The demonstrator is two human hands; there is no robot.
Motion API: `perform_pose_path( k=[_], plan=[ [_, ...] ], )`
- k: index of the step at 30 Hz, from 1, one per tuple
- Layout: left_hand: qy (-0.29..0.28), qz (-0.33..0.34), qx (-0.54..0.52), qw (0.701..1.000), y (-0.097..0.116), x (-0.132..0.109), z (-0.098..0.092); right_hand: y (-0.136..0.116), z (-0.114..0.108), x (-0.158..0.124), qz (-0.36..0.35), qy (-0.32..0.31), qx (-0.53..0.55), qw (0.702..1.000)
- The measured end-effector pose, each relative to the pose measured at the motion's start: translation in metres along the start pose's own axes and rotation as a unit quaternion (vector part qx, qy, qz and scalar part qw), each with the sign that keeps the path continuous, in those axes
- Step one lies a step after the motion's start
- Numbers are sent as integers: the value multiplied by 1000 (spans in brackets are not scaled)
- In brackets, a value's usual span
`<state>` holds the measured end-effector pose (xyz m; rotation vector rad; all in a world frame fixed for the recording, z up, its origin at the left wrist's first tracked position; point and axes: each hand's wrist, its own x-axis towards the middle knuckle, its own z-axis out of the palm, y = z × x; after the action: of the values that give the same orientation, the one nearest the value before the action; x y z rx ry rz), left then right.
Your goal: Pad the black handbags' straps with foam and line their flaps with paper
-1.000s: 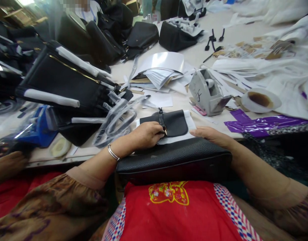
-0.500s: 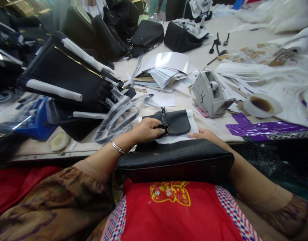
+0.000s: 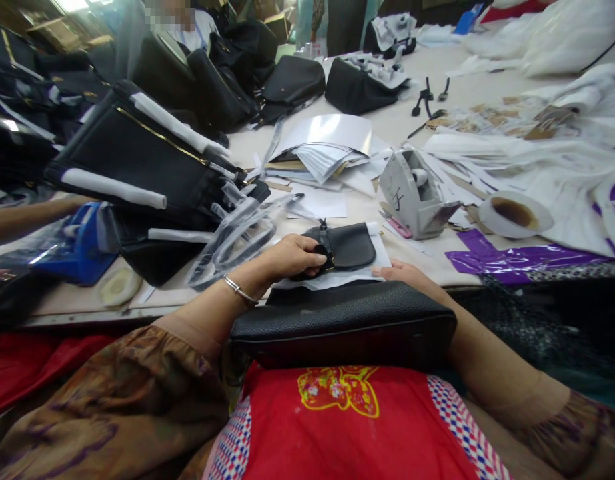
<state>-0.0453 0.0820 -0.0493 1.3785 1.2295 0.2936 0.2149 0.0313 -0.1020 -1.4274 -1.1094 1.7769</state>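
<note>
A small black leather pouch with rounded flap corners lies on white tissue paper near the table edge. My left hand, with a silver bangle at the wrist, is closed in a pinch on the black strap with gold-coloured hardware at the pouch's left side. My right hand holds the right edge of the tissue paper, its fingertips close to the pouch; part of its grip is hidden. A larger black pebbled leather bag lies across my lap, against the table, between my forearms.
Left of the pouch lie clear plastic-wrapped handles and a black bag with a gold zip. A grey tape dispenser, pink-handled snips, a tape roll and purple tape are rightward. Another person's arm reaches in beside a blue dispenser.
The other person's arm has come into view at the left. My left hand has shifted slightly on the strap. The view has tilted a little; my right hand stays at the paper's edge.
</note>
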Motion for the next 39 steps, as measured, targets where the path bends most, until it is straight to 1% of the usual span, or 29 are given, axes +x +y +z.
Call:
perform_pose_path(
  k=[4,6,7,9,11,13,15,17,20,21,23,25,26,28,30,32,33,34,35,36,37,39],
  plan=[
    [-17,9,9,1000,0,0,0,2,3,-2,23,12,21,999],
    [-27,21,61,998,2,-1,1,4,4,-4,23,19,23,999],
    [-31,34,106,993,4,-1,2,5,4,-4,24,22,24,999],
    [-42,81,225,970,7,0,3,7,4,-5,30,25,30,999],
    [-55,146,338,928,10,2,4,9,4,-4,36,28,38,998],
    [-66,190,415,888,13,3,6,10,3,-3,46,21,49,998],
    [-74,193,466,860,15,2,10,10,5,-3,52,13,61,997],
    [-73,174,508,841,17,0,15,8,8,-5,46,4,71,996],
    [-60,154,540,825,17,-2,20,4,13,-9,31,-9,71,997],
    [-57,158,538,826,16,-3,20,3,14,-10,30,-9,70,997],
    [-51,184,508,840,13,-4,16,2,13,-13,34,-4,68,997],
    [-50,217,444,868,8,-5,9,3,9,-15,36,3,53,998],
    [-51,222,404,886,6,-6,5,3,7,-16,31,6,34,999],
    [-55,203,316,925,3,-9,-1,0,1,-18,1,27,-23,999],
    [-61,156,226,960,1,-12,-6,-8,-3,-23,-53,83,-90,991],
    [-70,114,135,982,1,-14,-8,-23,-2,-31,-122,154,-170,966],
    [-75,97,92,988,0,-14,-9,-33,0,-36,-159,180,-210,948],
    [-78,84,52,992,0,-13,-10,-44,4,-40,-193,188,-249,930],
    [-81,74,16,994,0,-13,-11,-55,9,-44,-224,182,-285,914],
    [-82,67,-14,994,0,-12,-12,-66,15,-47,-254,161,-318,899],
    [-82,62,-39,994,-1,-10,-13,-77,20,-49,-280,124,-348,886],
    [-80,56,-74,992,-4,-8,-15,-94,31,-48,-315,31,-405,858]
  ],
)
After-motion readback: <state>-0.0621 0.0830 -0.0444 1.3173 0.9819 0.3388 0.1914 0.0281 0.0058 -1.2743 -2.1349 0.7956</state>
